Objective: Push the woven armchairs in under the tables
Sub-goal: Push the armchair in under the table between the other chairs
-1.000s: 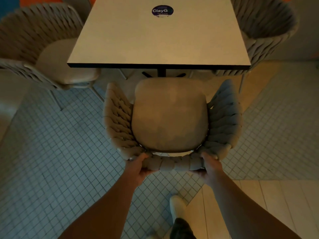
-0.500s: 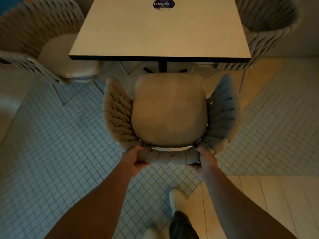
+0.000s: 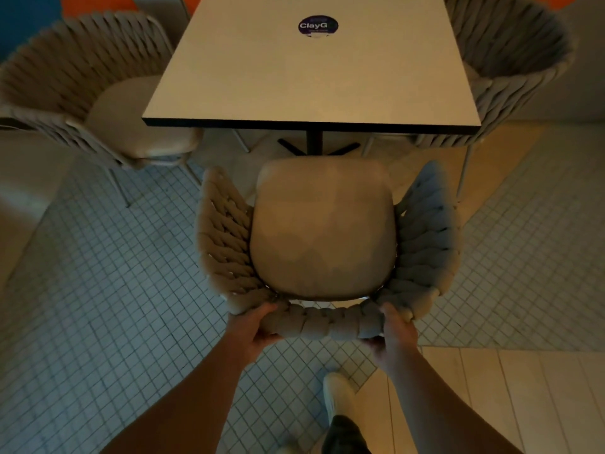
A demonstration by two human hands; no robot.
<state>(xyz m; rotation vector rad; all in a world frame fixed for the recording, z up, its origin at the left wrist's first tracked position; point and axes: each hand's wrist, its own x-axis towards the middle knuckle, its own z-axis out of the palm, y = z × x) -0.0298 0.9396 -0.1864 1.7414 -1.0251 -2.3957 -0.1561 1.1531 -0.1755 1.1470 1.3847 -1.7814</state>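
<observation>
A beige woven armchair (image 3: pixel 324 231) with a padded seat stands just in front of me, facing a square light-topped table (image 3: pixel 311 73). Its seat front lies a little short of the table's near edge. My left hand (image 3: pixel 253 329) grips the left end of the braided backrest rim. My right hand (image 3: pixel 394 332) grips the right end of the same rim. The table's black pedestal foot (image 3: pixel 316 145) shows between the seat and the table edge.
A second woven armchair (image 3: pixel 98 93) stands at the table's left side, angled outward. A third one (image 3: pixel 510 60) sits at the right, partly under the top. A round purple sticker (image 3: pixel 318 26) lies on the table. My shoe (image 3: pixel 339 394) is on the tiled floor behind the chair.
The gap between the chair's seat front and the table's near edge has widened in the view. Both hands have kept their hold on the backrest rim.
</observation>
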